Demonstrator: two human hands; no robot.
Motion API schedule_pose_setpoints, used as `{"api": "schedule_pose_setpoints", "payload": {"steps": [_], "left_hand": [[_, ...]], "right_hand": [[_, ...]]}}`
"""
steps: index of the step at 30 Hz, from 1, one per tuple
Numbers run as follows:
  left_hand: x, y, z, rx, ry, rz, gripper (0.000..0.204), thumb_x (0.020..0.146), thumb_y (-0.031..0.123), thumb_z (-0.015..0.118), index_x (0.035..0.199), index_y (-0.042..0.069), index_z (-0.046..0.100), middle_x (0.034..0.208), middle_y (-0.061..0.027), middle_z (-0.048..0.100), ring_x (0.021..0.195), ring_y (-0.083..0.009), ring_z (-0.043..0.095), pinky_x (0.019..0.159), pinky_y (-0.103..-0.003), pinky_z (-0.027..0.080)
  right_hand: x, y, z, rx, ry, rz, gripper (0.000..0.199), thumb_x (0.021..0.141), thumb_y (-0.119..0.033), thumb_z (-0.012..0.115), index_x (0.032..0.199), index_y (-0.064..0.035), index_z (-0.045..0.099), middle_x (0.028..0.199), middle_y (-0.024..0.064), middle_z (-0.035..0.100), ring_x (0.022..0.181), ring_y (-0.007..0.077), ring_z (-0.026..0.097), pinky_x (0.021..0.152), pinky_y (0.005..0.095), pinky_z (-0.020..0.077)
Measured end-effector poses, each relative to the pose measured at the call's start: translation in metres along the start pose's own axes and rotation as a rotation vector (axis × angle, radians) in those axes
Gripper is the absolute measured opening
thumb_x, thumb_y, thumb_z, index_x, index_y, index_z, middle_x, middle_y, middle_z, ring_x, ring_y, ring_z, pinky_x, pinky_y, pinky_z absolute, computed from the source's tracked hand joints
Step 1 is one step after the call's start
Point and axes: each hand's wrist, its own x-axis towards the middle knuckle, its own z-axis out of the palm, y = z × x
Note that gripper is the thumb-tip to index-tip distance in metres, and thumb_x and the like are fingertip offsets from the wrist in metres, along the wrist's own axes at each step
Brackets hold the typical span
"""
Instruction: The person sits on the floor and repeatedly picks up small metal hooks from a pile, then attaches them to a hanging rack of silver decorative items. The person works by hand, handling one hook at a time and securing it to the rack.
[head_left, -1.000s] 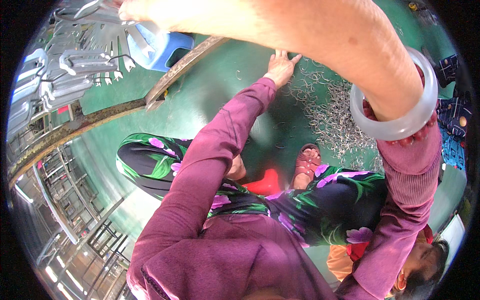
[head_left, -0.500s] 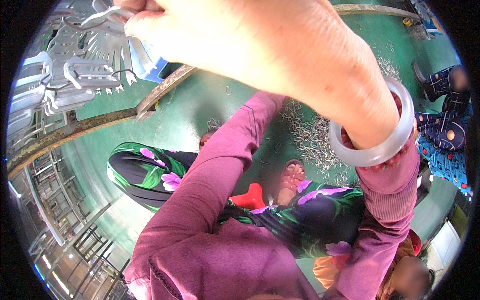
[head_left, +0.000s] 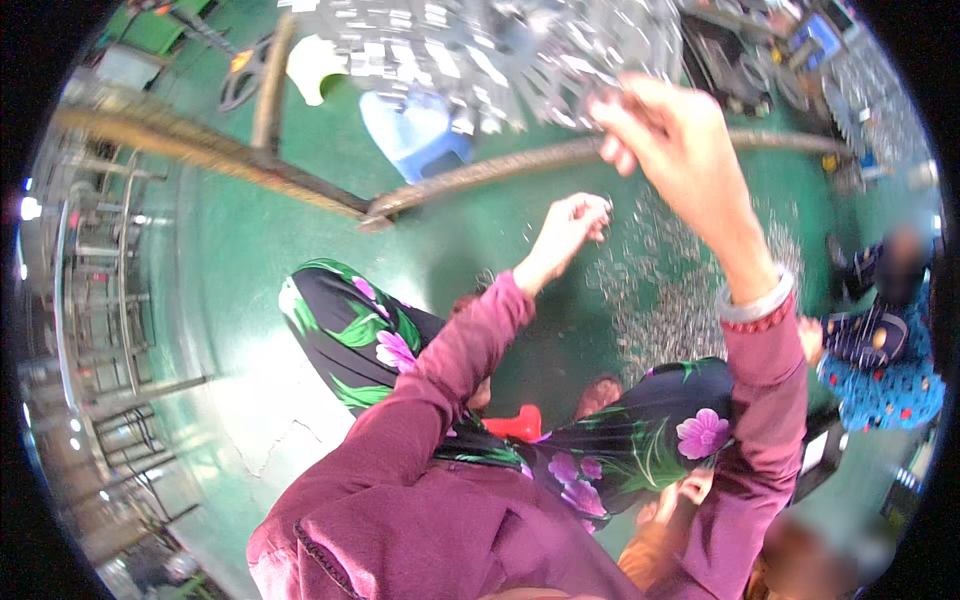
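Observation:
My right hand (head_left: pixel 690 140), with a pale bangle (head_left: pixel 760 300) on its wrist, is raised at the edge of a rack of hanging shiny grey parts (head_left: pixel 520 60). Its fingers are curled closed; motion blur hides what is in them. Lower and to the left, my left hand (head_left: pixel 565 235) hovers above the floor with its fingertips pinched together. A small shiny bit shows at those fingertips, too small to name. Many small curved metal hooks (head_left: pixel 670 310) lie scattered on the green floor below my hands.
A rusty metal beam (head_left: pixel 500 165) runs below the hanging parts and meets another beam (head_left: pixel 200 145) at left. Behind it stands a blue plastic stool (head_left: pixel 415 130). A red plastic piece (head_left: pixel 515 424) shows between my knees. Other people sit at right (head_left: pixel 880 380) and lower right (head_left: pixel 650 550).
The view has swung, so the hanging parts now appear at top centre. My right hand has moved away from the camera, off the upper-left parts. My left hand, hidden before, now shows.

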Motion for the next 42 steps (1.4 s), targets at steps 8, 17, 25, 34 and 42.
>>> {"api": "schedule_pose_setpoints", "payload": {"steps": [8, 17, 25, 34, 42], "left_hand": [[-0.059, 0.136, 0.018, -0.271, 0.116, 0.22, 0.019, 0.091, 0.014, 0.06, 0.103, -0.001, 0.06, 0.085, -0.0043, 0.062, 0.07, -0.0093, 0.057, 0.062, -0.022, 0.049], [-0.071, 0.167, 0.025, -0.295, 0.053, 0.257, 0.015, 0.089, 0.008, 0.06, 0.098, -0.003, 0.062, 0.084, -0.0066, 0.065, 0.065, -0.0094, 0.059, 0.061, -0.022, 0.052], [-0.079, 0.172, 0.012, -0.256, -0.097, 0.203, 0.016, 0.089, 0.01, 0.061, 0.101, -0.001, 0.062, 0.086, -0.0048, 0.064, 0.069, -0.009, 0.057, 0.064, -0.022, 0.05], [-0.069, 0.167, 0.007, -0.114, -0.249, 0.092, 0.015, 0.089, 0.015, 0.063, 0.093, 0.001, 0.063, 0.079, -0.0013, 0.061, 0.066, -0.0077, 0.056, 0.059, -0.021, 0.048], [-0.061, 0.176, 0.001, -0.089, -0.251, 0.077, 0.012, 0.088, 0.011, 0.063, 0.091, 0.0, 0.064, 0.078, -0.0026, 0.061, 0.066, -0.0078, 0.056, 0.058, -0.021, 0.049]], "right_hand": [[-0.014, -0.03, 0.021, 0.149, 0.088, 0.25, 0.012, 0.093, -0.008, 0.053, 0.091, 0.0016, 0.059, 0.071, 0.0013, 0.058, 0.058, 0.0058, 0.053, 0.051, 0.0206, 0.0443], [-0.022, -0.047, 0.026, 0.189, 0.112, 0.286, 0.012, 0.09, -0.005, 0.054, 0.089, 0.0042, 0.062, 0.071, 0.0066, 0.065, 0.054, 0.0087, 0.058, 0.049, 0.024, 0.0478], [-0.027, -0.054, 0.03, 0.214, 0.113, 0.293, 0.012, 0.089, -0.005, 0.055, 0.09, 0.0041, 0.063, 0.072, 0.0061, 0.066, 0.055, 0.0085, 0.058, 0.05, 0.0238, 0.0473], [-0.024, -0.071, 0.018, -0.024, 0.025, 0.314, 0.01, 0.083, -0.002, 0.063, 0.091, 0.0046, 0.064, 0.075, 0.0041, 0.064, 0.061, 0.0063, 0.057, 0.054, 0.0209, 0.0463], [-0.003, -0.079, 0.014, -0.129, -0.055, 0.466, 0.01, 0.076, -0.004, 0.069, 0.077, 0.006, 0.067, 0.062, 0.0083, 0.065, 0.051, 0.0108, 0.06, 0.048, 0.0234, 0.0471]]}}
